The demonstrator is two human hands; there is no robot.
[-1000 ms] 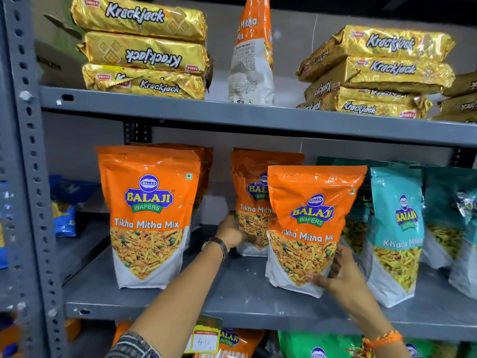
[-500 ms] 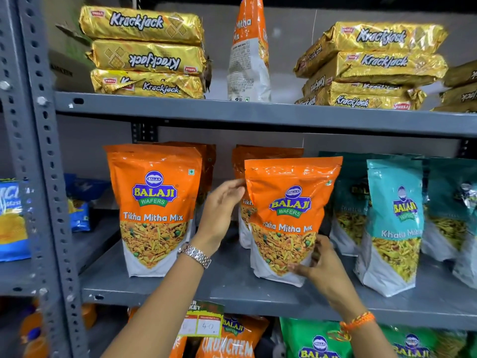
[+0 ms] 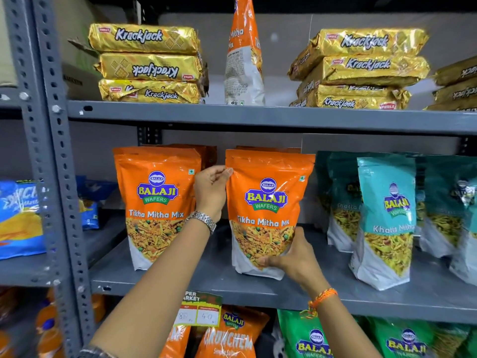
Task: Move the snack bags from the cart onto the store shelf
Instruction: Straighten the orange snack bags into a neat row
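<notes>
At the frame centre, the orange bag [image 3: 267,210] is stood upright on the shelf [image 3: 206,277]. Its top corner is pinched by the left hand [image 3: 210,191] and its base is gripped by the right hand [image 3: 294,257], probably so it faces forward.

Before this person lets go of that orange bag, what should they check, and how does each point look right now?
1. Orange Tikha Mitha bag standing upright: ok.
2. Bag base resting flat on the middle shelf: cannot tell, right hand covers part of it.
3. Label facing forward: ok.
4. Left hand steadying the top corner: ok.
5. Gap to the neighbouring orange bag: ok, apart.
6. In line with that bag's front: ok, roughly.
</notes>
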